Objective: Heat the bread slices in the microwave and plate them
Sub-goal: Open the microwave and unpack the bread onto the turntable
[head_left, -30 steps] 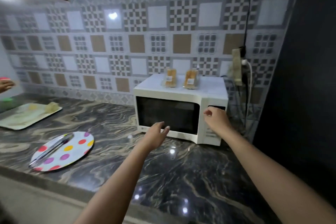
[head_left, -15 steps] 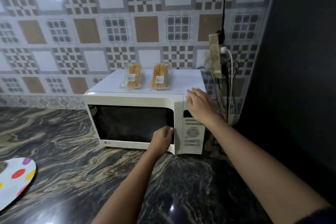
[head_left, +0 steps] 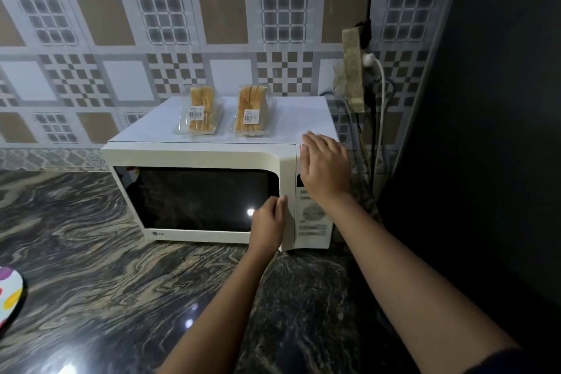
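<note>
A white microwave (head_left: pixel 194 158) stands on the dark marble counter with its door closed. Two clear packs of bread slices lie on its top: a left pack (head_left: pixel 201 114) and a right pack (head_left: pixel 252 111). My left hand (head_left: pixel 268 226) grips the right edge of the door, fingers curled around it. Flat on the microwave's top right corner, above the control panel (head_left: pixel 312 215), rests my right hand (head_left: pixel 326 167) with its fingers together and nothing held.
A white plate with coloured dots (head_left: pixel 9 294) shows at the left edge of the counter (head_left: pixel 106 282). A wall socket with plugs and cables (head_left: pixel 355 70) hangs right of the microwave. A dark tall surface (head_left: pixel 485 130) fills the right side.
The view has come closer to the microwave. My left hand moved from the door front to its right edge. My right hand rose from the panel to the top corner.
</note>
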### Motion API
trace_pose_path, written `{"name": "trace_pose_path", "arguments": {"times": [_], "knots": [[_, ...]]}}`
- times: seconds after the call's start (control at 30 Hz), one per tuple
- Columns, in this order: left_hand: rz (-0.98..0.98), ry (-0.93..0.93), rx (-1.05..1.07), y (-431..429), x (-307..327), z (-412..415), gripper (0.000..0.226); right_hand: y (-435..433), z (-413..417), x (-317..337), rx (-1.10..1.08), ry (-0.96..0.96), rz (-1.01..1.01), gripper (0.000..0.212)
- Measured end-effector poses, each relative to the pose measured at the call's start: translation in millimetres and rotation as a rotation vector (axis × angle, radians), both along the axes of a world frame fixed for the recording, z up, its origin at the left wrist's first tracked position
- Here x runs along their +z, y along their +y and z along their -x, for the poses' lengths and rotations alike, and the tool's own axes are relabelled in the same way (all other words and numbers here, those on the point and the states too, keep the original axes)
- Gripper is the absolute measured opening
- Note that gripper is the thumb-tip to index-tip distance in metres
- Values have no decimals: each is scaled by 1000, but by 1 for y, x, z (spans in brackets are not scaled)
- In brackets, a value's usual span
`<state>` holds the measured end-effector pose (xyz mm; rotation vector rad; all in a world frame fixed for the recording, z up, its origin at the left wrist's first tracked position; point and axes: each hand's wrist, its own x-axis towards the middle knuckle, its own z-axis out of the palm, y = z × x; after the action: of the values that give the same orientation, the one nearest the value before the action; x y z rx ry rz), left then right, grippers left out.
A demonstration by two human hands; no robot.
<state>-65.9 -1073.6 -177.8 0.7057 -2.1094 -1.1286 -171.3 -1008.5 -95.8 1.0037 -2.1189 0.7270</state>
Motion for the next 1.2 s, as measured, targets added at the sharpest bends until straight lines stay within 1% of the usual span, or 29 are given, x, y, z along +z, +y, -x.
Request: {"name": "trace_pose_path", "arguments": {"times": [0.1,0.5,0.67,0.83,1.2], "knots": [[-3,-6,-6,1,3,-1,41,0,0,-1,8,-5,25,45],[-19,-32,-48,3,5,-3,39,2,-1,2,19,-47,1,54],[3,-52,-53,0,5,-2,39,2,0,3,17,-70,-37,60],[32,-68,-55,-2,5,-1,39,2,1,3,20,-83,-40,62],[45,-74,-66,-1,6,-3,31,3,-2,6,19,-114,-53,66]]}}
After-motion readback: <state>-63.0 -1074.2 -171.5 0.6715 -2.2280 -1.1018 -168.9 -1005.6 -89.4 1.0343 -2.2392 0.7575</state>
